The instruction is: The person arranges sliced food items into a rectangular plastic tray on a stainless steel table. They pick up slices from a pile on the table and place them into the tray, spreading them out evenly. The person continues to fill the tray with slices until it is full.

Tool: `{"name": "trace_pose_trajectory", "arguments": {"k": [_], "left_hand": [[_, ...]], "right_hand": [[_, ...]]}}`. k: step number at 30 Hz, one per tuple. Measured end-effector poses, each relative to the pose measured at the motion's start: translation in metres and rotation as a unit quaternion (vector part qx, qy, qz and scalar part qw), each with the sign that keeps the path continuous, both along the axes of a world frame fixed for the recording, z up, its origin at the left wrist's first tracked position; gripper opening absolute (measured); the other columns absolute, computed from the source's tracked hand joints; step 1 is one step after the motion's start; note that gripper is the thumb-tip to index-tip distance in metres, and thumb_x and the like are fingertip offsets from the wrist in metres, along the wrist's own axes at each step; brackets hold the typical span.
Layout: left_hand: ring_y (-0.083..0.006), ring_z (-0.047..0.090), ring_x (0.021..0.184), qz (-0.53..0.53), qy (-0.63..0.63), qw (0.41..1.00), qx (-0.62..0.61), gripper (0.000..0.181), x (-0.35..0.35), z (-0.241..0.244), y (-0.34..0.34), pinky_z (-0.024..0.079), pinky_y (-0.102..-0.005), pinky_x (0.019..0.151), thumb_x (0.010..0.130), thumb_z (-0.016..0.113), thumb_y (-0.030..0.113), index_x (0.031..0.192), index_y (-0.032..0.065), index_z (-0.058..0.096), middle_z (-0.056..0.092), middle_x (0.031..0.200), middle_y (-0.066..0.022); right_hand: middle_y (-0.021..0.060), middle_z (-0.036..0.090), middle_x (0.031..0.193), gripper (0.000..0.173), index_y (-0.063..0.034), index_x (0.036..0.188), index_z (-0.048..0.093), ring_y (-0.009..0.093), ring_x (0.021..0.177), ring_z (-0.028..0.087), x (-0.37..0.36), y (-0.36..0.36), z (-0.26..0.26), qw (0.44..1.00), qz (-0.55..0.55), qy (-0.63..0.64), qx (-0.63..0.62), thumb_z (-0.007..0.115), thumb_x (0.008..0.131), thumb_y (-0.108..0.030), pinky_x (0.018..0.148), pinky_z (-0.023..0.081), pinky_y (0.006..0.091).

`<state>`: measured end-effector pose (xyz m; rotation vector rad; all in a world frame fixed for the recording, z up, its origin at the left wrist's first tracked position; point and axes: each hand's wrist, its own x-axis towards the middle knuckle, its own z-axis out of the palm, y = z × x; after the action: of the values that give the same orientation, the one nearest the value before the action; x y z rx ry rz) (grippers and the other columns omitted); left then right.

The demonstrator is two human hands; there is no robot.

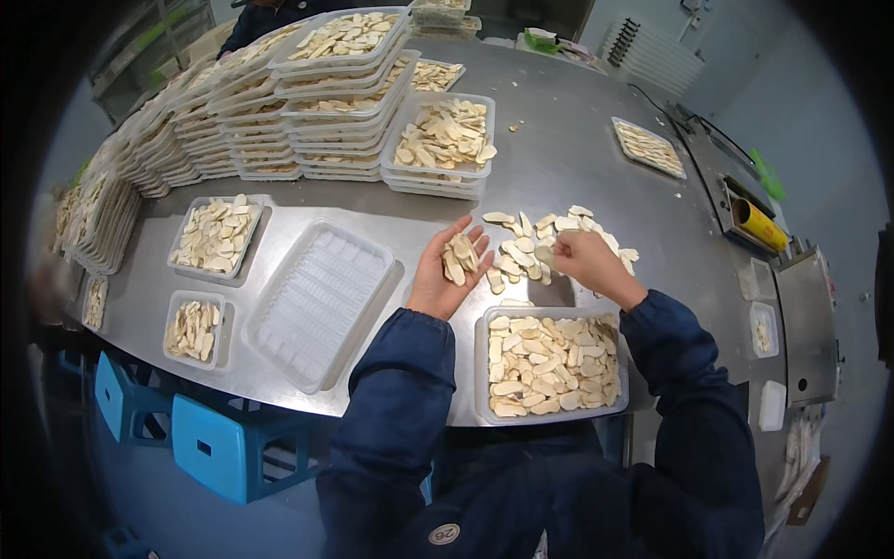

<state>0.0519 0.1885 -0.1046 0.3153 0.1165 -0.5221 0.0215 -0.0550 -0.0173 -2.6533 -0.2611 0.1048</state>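
My left hand [447, 276] is palm up above the steel table, cupping several pale dried slices [459, 258]. To its right, my right hand [576, 255] has its fingers bent in at the heap of loose slices [515, 255]; a pale slice shows at its fingertips. Below the heap, near the table edge, a plastic tray [483, 363] is filled with slices. Left of my left hand lies a ribbed clear plastic tray [318, 300] with no slices in it.
Tall stacks of filled trays [342, 126] line the back left. Smaller filled containers [213, 234] sit at the left. A narrow tray of slices [648, 148] lies back right, near a wrapping machine [758, 223] with a yellow roll. Blue plastic stools [209, 447] stand below. Another person's sleeve [255, 28] shows behind.
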Motion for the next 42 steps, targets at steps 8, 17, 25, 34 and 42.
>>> {"name": "trace_pose_trajectory", "arguments": {"k": [8,17,25,34,42], "left_hand": [[-0.0304,0.054,0.121,0.000,0.022,1.000,0.011,0.036,-0.003,0.012,0.003,0.047,-0.0507,0.103,0.098,0.057,0.022,0.131,0.0091,0.048,0.052,0.136,-0.0136],[-0.0132,0.060,0.081,0.052,-0.072,0.980,0.176,0.034,0.003,0.021,0.024,0.056,-0.0319,0.075,0.093,0.061,0.014,0.127,0.0139,0.052,0.059,0.106,-0.0030],[-0.0123,0.059,0.083,0.066,-0.182,0.867,0.459,0.043,0.004,0.024,0.023,0.053,-0.0307,0.070,0.084,0.069,0.018,0.124,0.0122,0.053,0.056,0.093,-0.0011],[-0.0368,0.060,0.095,0.195,-0.378,0.474,0.771,0.049,0.000,0.013,0.018,0.051,-0.0428,0.081,0.075,0.070,0.009,0.122,0.0113,0.056,0.055,0.109,-0.0140],[-0.0365,0.058,0.102,0.184,-0.386,0.378,0.821,0.047,0.008,0.007,0.020,0.050,-0.0433,0.084,0.075,0.071,0.011,0.120,0.0104,0.058,0.057,0.109,-0.0145]], "right_hand": [[0.0195,0.068,0.095,0.034,0.0012,0.106,0.066,0.032,0.087,0.065,0.071,0.028,-0.025,0.990,0.075,-0.110,0.040,0.064,0.086,-0.026,0.078,0.051,0.0371],[0.0178,0.039,0.147,0.067,-0.0106,0.139,0.047,0.037,0.135,0.037,0.036,0.037,-0.038,0.916,0.349,-0.107,-0.165,0.062,0.087,-0.049,0.106,0.030,0.0537],[0.0208,0.030,0.154,0.070,-0.0125,0.144,0.044,0.039,0.145,0.022,0.024,-0.004,-0.023,0.952,0.259,-0.033,-0.157,0.063,0.085,-0.043,0.117,0.016,0.0581],[0.0219,0.033,0.152,0.079,-0.0079,0.144,0.042,0.043,0.143,0.025,0.022,-0.013,-0.034,0.931,0.305,-0.093,-0.176,0.067,0.081,-0.049,0.117,0.019,0.0539],[0.0184,0.062,0.117,0.035,-0.0014,0.114,0.063,0.029,0.111,0.057,0.003,-0.085,-0.001,0.997,0.006,-0.062,-0.042,0.064,0.088,-0.025,0.093,0.046,0.0372]]}}
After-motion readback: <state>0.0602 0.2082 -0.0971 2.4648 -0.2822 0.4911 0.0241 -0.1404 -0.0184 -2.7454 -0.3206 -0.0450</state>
